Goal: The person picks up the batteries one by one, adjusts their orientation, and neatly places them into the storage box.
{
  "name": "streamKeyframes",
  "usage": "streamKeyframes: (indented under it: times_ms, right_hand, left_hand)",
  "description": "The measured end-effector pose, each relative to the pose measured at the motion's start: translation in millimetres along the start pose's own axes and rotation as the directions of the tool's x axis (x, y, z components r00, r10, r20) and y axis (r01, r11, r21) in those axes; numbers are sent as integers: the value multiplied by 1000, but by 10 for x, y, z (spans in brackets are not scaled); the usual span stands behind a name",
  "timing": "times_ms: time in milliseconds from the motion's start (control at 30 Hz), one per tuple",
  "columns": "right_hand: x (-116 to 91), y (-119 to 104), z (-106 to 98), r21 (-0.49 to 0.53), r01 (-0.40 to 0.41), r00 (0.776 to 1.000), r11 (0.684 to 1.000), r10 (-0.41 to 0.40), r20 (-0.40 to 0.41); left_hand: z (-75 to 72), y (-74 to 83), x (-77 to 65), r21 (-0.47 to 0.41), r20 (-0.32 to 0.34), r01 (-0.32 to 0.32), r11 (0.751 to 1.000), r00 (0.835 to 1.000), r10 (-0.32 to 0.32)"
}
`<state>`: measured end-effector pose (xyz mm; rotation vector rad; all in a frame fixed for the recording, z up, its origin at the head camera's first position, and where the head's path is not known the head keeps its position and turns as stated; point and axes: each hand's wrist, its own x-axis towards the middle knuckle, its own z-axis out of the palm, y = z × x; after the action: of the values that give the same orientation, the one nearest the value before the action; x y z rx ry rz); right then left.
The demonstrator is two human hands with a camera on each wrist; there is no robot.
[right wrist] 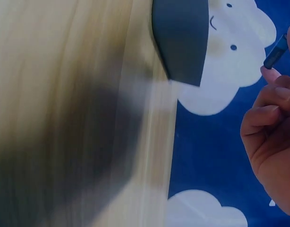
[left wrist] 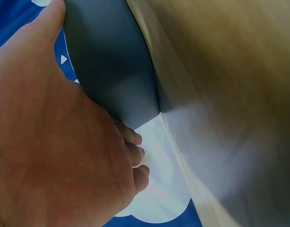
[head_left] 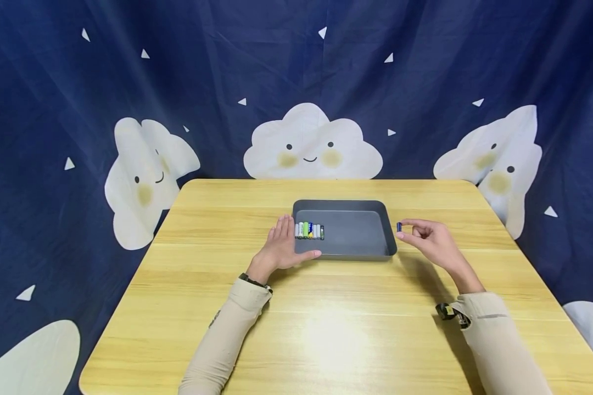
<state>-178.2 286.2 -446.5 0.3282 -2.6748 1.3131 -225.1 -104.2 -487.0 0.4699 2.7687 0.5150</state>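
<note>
A dark grey rectangular tray lies on the table with several batteries standing in a row against its left wall, in white, green, blue and dark colours. My left hand rests at the tray's near left corner, straight fingers along the left side and thumb along the front rim. In the left wrist view the palm faces the tray's outer wall. Just beyond the right wall, my right hand pinches a small dark blue battery between thumb and forefinger. The right wrist view shows this battery tilted.
The tray sits toward the back of a light wooden table with rounded corners. Behind it hangs a dark blue curtain printed with white clouds and small triangles. Each wrist carries a strapped device, the right one hanging below the sleeve.
</note>
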Motion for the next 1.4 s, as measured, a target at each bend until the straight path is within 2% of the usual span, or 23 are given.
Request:
streamKeyframes:
  times_ms: [167,400,633,967,1400]
  right_hand:
    - [123,-50,145,59,46,999,997,-45,-8]
    - [276,-137,352,120,23,1000,993,-24,7]
    - [434,-173,585,192,40,997,981,-53,58]
    - [636,-260,916,208,51,985,977,-84,153]
    - [783,-242,1194,140,84,962,987,-117,248]
  left_hand:
    - [10,-10,13,6,1,3,1000,1000,-3]
    - [15,-22,21,-8,-7,-2,1000,1000,2]
    - [-10,6,-39,-19,-9,0,1000,1000,0]
    - [-4,2,-37,-22,-23,-9,1000,1000,8]
    - [-23,36,-50,-4,-22,-3,1000,1000,3]
